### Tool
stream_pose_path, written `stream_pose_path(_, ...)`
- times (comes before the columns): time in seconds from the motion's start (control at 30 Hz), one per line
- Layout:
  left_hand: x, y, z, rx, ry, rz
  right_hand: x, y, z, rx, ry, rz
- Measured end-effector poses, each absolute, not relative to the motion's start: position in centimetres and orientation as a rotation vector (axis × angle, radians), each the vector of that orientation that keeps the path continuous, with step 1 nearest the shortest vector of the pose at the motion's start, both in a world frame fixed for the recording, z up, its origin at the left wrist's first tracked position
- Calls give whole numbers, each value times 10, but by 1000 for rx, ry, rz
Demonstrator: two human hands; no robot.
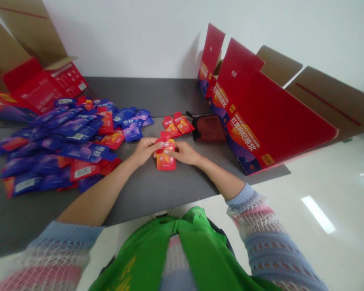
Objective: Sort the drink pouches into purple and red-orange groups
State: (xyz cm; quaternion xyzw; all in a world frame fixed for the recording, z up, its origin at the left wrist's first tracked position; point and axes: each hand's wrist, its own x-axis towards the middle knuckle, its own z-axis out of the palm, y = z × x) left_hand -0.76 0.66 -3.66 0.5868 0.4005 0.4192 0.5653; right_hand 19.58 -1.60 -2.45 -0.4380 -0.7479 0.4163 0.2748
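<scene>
Left hand (147, 150) and right hand (185, 153) grip at least one glossy, rectangular red-orange sachet (166, 164) at twelve o'clock; pinch edges lightly.

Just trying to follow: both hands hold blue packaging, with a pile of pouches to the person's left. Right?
The colour is wrong: the head view shows the left hand and right hand holding red-and-orange packaging. The pile of pouches is to the person's left.
</scene>
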Motion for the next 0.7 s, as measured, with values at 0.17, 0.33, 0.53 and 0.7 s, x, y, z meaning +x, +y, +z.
stream_pose_path(0.17,-6,5,-36,1365,938,990,188,-20,-33,-1185,-1817,989)
stream_pose_path(0.33,-3,-2,-29,1602,977,1020,185,-34,-22,-1269,-1870,786)
stream_pose_path(0.53,1,-7,-28,1786,903,868,187,-33,-23,-1443,-1835,847)
stream_pose_path(0.7,3,-2,-32,1861,933,945,181,-45,-9,-1503,-2036,457)
